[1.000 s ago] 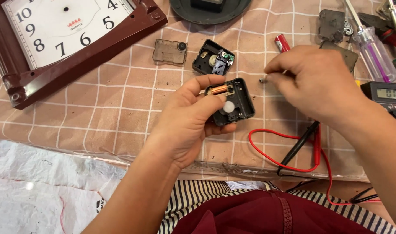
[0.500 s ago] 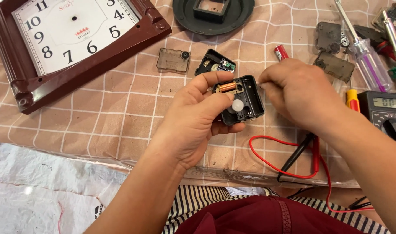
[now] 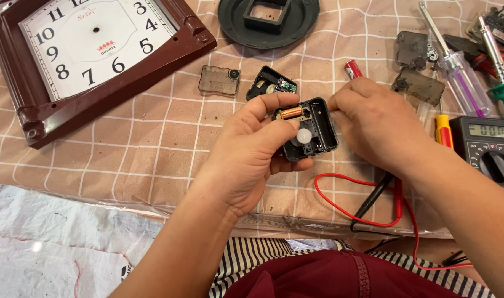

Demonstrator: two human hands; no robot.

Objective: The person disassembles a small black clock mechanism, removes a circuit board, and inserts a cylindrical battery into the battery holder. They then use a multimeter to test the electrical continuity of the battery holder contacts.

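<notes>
The surface (image 3: 125, 160) is covered with a beige cloth checked in thin white lines, its near edge wrapped in clear plastic; below that edge lies a white woven sheet (image 3: 53, 248), and nothing more of the room shows. At the upper left a square wall clock (image 3: 92, 55) in a dark red-brown frame lies face up, tilted on the cloth. A round black back plate (image 3: 268, 19) sits at the top centre, a small clear cover (image 3: 219, 80) and a second opened black mechanism (image 3: 271, 85) lie between the clock and the hands, and screwdrivers (image 3: 456, 72) and a multimeter (image 3: 489, 146) with red and black leads (image 3: 368, 196) fill the right side. The left hand (image 3: 252, 157) holds a black clock movement (image 3: 312, 129) above the cloth, near the middle of the view, fingers closed around its lower and left edges with the thumb across its front. The open side of the movement faces up at the camera, showing a copper coil toward its upper left corner and a white gear at its centre; its long axis runs roughly away from the person, leaning slightly to the left. The right hand (image 3: 379, 124) touches the upper right edge of the movement, fingers pinched narrow there; whether they hold a small part I cannot tell.
</notes>
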